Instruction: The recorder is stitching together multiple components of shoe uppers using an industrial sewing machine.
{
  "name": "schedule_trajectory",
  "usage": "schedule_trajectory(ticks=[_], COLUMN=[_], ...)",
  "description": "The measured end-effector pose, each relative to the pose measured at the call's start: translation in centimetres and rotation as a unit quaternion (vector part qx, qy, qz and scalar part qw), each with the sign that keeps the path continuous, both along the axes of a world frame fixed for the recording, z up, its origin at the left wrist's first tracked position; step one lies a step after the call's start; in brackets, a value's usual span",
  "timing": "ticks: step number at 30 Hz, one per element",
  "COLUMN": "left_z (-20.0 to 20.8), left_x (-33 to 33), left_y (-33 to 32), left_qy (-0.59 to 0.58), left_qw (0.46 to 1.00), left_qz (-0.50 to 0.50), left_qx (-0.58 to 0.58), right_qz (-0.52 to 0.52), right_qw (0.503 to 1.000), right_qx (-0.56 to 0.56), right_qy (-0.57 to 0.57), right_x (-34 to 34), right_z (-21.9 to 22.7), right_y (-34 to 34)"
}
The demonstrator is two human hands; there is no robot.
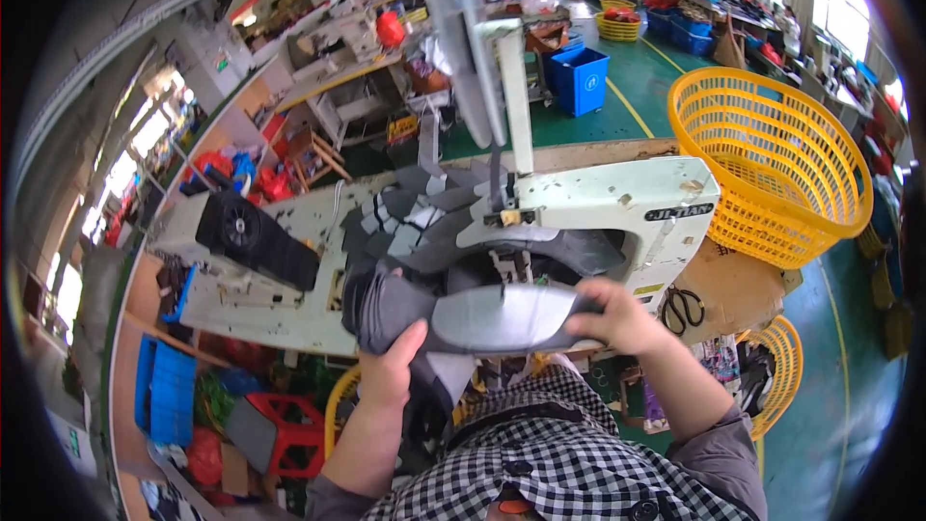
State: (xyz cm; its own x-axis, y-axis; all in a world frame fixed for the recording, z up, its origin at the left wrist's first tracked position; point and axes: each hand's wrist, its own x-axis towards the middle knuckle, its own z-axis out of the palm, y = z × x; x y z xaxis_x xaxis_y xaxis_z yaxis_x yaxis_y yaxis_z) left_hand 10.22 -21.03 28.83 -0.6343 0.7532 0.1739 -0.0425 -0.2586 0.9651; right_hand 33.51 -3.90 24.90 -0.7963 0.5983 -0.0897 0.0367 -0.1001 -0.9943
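Note:
Both hands hold a dark grey fabric piece with a long silvery panel (506, 316) stretched across my front, close before the sewing machine's needle area. My left hand (391, 367) grips its left end, thumb on top, where dark layers bunch together; the fingers are partly hidden beneath. Pinched between the fingers of my right hand (612, 316) is the right end. Behind it stands a pale green sewing machine (617, 195), its arm reaching from the right. Cut dark and light grey pieces (415, 217) lie heaped on the machine table, left of the needle.
Black scissors (682, 311) lie right of the machine. A large yellow basket (772, 169) stands at the table's right end, with a smaller yellow basket (779, 376) lower down. A black motor-like unit (256, 236) sits on the left. A red stool (289, 434) is below left.

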Motion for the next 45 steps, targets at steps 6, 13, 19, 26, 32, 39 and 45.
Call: schedule_trajectory(ticks=[6,13,19,26,32,39,45], left_z=[-1.8,-5.4,-6.8,-6.3,-6.5,-4.0,-1.4], left_x=[0.0,-0.2,0.0,-1.3,-0.9,3.5,1.7], left_y=[5.1,7.2,7.7,10.1,6.9,2.8,1.3], left_qy=[0.004,-0.075,-0.111,-0.121,-0.115,0.144,0.443], left_qw=[0.99,0.982,0.978,0.974,0.981,0.989,0.883], left_qz=[0.103,0.158,0.171,0.178,0.156,0.021,0.011], left_qx=[0.098,0.069,0.039,0.07,0.008,0.035,-0.155], right_qz=[-0.09,-0.165,-0.186,-0.23,0.062,0.096,0.071], right_qw=[0.991,0.985,0.979,0.97,0.985,0.972,0.904], right_qx=[0.095,-0.047,-0.064,-0.071,-0.141,0.184,0.353], right_qy=[-0.032,-0.026,-0.051,-0.007,0.076,-0.107,-0.231], right_x=[-2.2,-4.7,-5.4,-6.6,-3.4,-6.3,-4.8], right_z=[3.4,0.3,-0.4,-0.1,-3.1,-4.1,-1.7], right_y=[2.2,4.1,4.7,6.5,4.2,-5.1,-4.4])
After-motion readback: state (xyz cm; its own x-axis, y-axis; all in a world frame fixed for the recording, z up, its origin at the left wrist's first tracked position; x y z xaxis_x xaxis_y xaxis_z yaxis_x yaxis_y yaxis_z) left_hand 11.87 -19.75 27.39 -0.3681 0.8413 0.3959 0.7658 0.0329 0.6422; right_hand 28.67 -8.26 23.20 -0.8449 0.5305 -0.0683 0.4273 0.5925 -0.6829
